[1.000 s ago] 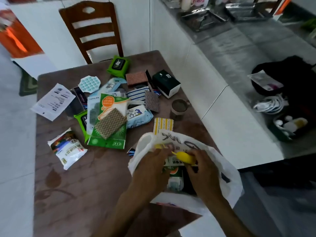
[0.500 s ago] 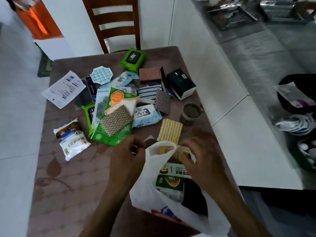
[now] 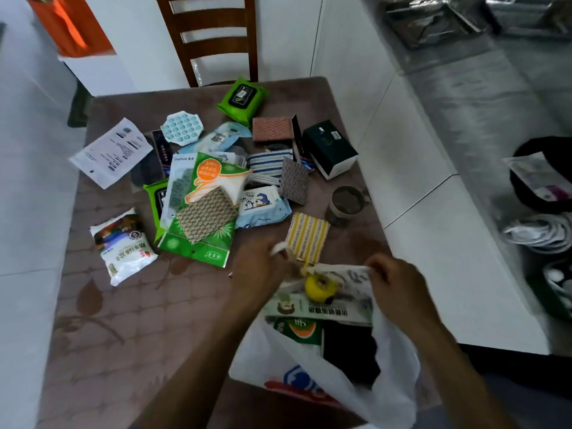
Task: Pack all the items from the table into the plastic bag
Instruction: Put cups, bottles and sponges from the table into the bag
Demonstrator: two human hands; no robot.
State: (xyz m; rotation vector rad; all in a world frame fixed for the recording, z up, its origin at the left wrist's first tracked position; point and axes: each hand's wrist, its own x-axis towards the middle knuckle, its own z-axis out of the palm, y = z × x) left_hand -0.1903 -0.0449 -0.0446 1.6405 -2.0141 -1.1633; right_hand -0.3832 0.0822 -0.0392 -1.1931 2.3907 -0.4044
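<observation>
Both hands hold the white plastic bag (image 3: 396, 394) by its mouth: the left hand (image 3: 263, 267) pinches one handle, the right hand (image 3: 393, 286) pinches the opposite rim, and between them the opening is pulled wide. The bag lies at the near right corner of the table (image 3: 130, 335) and hangs partly over its right edge. Compared with half a second ago, the hands are further apart and a yellow round thing (image 3: 320, 287) now shows at the top of the opening, above a flat green and white packet (image 3: 322, 311); its writing is too blurred to read. The bag has a red and blue logo that I cannot read. Just beyond the left hand lies a yellow striped packet (image 3: 308, 236). Further, in the middle of the table, the pile is unchanged: a green packet (image 3: 204, 230) with an orange "100" label, a penguin wipes pack (image 3: 263, 207), and a dark green box (image 3: 331, 148) near the right edge. A white salt-like bag (image 3: 123, 246) lies near the left edge.
</observation>
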